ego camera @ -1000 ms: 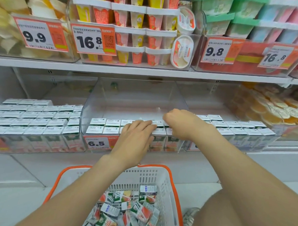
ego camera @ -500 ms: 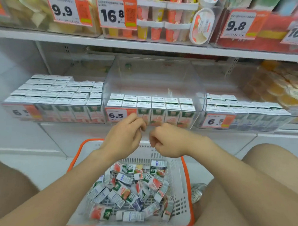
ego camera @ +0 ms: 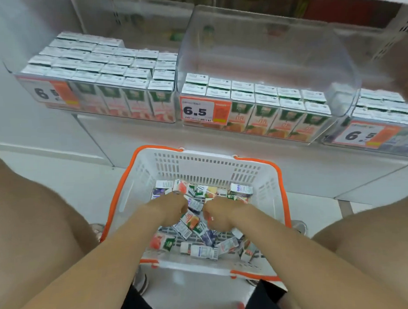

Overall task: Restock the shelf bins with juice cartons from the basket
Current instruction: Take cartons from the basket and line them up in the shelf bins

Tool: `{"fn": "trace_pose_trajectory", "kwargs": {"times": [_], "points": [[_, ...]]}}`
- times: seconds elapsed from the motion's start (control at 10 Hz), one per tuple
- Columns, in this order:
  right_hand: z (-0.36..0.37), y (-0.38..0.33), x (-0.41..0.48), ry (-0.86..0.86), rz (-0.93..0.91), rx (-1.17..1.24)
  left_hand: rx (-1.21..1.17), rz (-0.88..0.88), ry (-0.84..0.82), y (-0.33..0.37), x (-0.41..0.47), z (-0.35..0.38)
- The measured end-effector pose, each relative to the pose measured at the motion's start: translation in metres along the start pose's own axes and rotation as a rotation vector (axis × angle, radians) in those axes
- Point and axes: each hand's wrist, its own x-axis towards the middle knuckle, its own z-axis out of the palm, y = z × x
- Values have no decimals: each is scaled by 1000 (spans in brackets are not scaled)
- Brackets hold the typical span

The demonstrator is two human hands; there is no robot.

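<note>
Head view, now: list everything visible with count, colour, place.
White plastic basket with orange rim: one, on the floor below the shelf.
Loose juice cartons: many, mixed colours, heaped in the basket.
Clear plastic middle bin: one, holding twelve green-and-orange cartons in two front rows.
Left bin: one, clear, packed with white-topped cartons.
Right bin: one, clear, cut off at right.
Price tags: three, white and orange, on bin fronts.
Left hand, right hand: both among the basket's cartons, grip hidden.
</note>
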Motion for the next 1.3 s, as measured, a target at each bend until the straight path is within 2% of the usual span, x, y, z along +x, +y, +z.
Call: {"fn": "trace_pose_trajectory", "kwargs": {"times": [0.2, 0.3, 0.4, 0.5, 0.7, 0.9, 1.0, 1.1, 1.2, 1.3], "points": [[47, -20, 26, -272, -61, -25, 43, -161, -169, -25, 12, 43], [60, -32, 38, -369, -107, -57, 64, -184, -232, -40, 15, 59], [69, -38, 47, -415, -109, -136, 25, -198, -281, -46, 18, 71], [73, -36, 48, -462, -81, -122, -35, -226, -261, -39, 17, 73], [72, -26, 47, -412, -68, 64, -36, -322, -275, -43, 28, 89], [56, -1, 49, -160, -69, 338, -178, -305, -242, -38, 22, 89], [30, 10, 41, -91, -63, 532, -405, -363, -311, -44, 19, 73], [3, 20, 23, -23, -9, 754, -880, -431, -290, -46, 10, 47], [-15, 28, 7, 79, 65, 923, -1300, -366, -177, -40, -4, 24], [-32, 30, -7, 188, 77, 1102, -1458, -249, -85, -31, -17, 0]]}}
